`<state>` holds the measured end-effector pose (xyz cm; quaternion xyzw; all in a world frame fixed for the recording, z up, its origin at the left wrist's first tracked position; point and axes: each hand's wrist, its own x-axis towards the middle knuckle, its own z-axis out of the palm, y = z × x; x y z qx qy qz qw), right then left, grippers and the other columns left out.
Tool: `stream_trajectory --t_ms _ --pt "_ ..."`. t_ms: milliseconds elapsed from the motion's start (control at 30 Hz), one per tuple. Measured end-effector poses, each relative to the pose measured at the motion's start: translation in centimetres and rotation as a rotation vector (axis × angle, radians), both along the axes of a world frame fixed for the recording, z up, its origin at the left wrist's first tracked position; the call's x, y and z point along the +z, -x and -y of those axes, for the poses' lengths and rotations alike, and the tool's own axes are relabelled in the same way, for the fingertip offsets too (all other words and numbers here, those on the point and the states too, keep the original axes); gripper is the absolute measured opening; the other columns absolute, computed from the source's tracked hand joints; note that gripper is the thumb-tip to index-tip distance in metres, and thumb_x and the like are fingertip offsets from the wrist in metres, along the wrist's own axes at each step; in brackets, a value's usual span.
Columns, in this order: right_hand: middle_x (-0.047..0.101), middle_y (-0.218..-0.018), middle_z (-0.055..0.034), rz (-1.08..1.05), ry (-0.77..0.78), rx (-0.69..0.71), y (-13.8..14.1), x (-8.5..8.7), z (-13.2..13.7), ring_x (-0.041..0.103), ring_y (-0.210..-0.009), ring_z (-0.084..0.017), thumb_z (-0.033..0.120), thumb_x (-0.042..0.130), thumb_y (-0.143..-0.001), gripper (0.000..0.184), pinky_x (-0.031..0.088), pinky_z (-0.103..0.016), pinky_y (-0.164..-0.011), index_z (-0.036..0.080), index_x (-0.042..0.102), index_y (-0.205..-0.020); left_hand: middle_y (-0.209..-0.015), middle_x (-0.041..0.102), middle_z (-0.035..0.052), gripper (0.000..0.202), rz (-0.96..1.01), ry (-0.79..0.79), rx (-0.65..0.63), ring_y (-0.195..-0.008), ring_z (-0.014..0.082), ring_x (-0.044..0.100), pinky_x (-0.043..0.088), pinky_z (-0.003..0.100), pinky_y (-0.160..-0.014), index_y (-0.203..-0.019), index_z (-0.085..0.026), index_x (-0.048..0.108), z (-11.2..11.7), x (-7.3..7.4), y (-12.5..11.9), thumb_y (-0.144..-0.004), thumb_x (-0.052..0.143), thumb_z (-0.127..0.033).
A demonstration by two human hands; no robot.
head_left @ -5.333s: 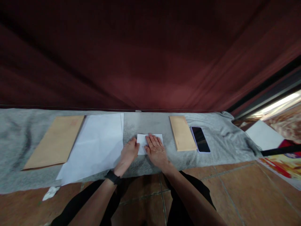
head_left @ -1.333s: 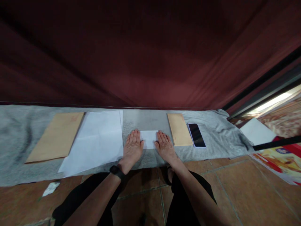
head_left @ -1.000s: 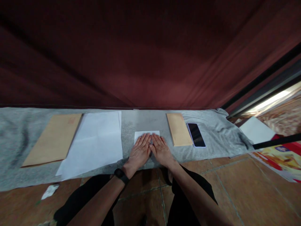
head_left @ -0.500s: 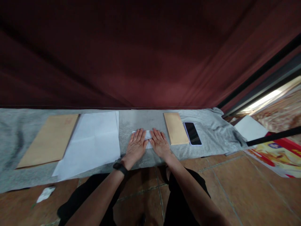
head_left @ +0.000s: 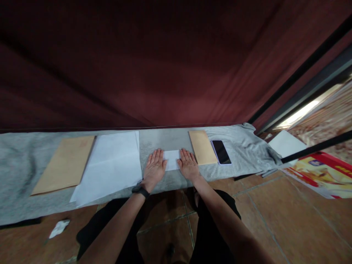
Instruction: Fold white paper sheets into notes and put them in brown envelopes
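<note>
Grip: left hand (head_left: 154,167) and right hand (head_left: 189,165) flat, palms down, fingers outstretched, at opposite ends of the small white paper (head_left: 172,160)
Paper's place: lower centre of the frame, on grey cloth (head_left: 165,137)
White sheets (head_left: 112,161): left of centre, beside the large brown envelope (head_left: 66,165)
Phone (head_left: 221,152): right of centre, just beside the narrow tan envelope (head_left: 203,147)

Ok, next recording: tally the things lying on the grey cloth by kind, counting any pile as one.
Brown envelopes: 2
Pile of large white sheets: 1
Small white paper: 1
Phone: 1
Total: 5
</note>
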<state>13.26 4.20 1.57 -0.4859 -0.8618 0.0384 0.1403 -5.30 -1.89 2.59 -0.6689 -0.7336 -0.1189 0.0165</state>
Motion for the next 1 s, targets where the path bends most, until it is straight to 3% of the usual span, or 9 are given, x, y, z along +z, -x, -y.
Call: stream_trajectory --t_ms 233,467,800,933,1000 --pt "0.038 -0.158 -0.014 -0.019 -0.022 0.01 0.2 0.7 0.9 0.036 -0.146 -0.028 0.034 0.034 -0.105 0.054 0.027 -0.046 -0.119 0.009 0.036 -0.153 -0.16 0.036 0.0135 0.061 -0.014 0.004 0.015 -0.151 0.0265 0.027 0.019 0.045 -0.124 -0.154 -0.007 0.033 0.0 -0.1 -0.1 -0.103 0.024 -0.037" --pt "0.034 -0.16 -0.0077 -0.03 0.021 0.272 1.3 0.5 4.6 0.035 -0.147 -0.023 0.042 0.033 -0.105 0.054 0.023 -0.044 -0.123 0.018 0.038 -0.153 -0.161 0.034 0.0135 0.06 -0.003 0.005 0.0 -0.152 0.0271 0.023 0.02 0.047 -0.124 -0.155 -0.008 0.032 -0.1 -0.7 0.2 -0.102 0.025 -0.036" --pt "0.032 -0.159 -0.0138 0.002 0.039 0.137 -2.2 0.5 5.4 0.033 -0.148 -0.026 0.047 0.041 -0.102 0.065 0.024 -0.043 -0.123 0.011 0.032 -0.155 -0.158 0.036 0.0206 0.061 0.05 -0.026 0.168 -0.15 0.0295 0.027 0.025 0.048 -0.122 -0.151 -0.001 0.036 0.2 -1.1 -0.3 -0.1 0.029 -0.034" --pt "0.033 -0.159 -0.0129 -0.004 0.093 0.122 -2.9 0.9 5.4 0.035 -0.147 -0.026 0.044 0.041 -0.103 0.06 0.027 -0.044 -0.122 0.013 0.037 -0.153 -0.158 0.035 0.0235 0.059 0.079 -0.105 0.243 -0.149 0.0313 0.029 0.027 0.05 -0.121 -0.15 0.001 0.036 1.0 -0.9 -0.7 -0.1 0.03 -0.031" --pt "0.039 -0.156 -0.011 -0.026 0.134 0.111 -3.0 1.3 4.6 0.038 -0.145 -0.026 0.041 0.038 -0.104 0.053 0.028 -0.046 -0.121 0.016 0.044 -0.15 -0.159 0.034 0.0222 0.058 0.079 -0.162 0.196 -0.15 0.0308 0.027 0.027 0.051 -0.121 -0.151 0.0 0.034 1.6 -0.6 -1.1 -0.1 0.029 -0.029"
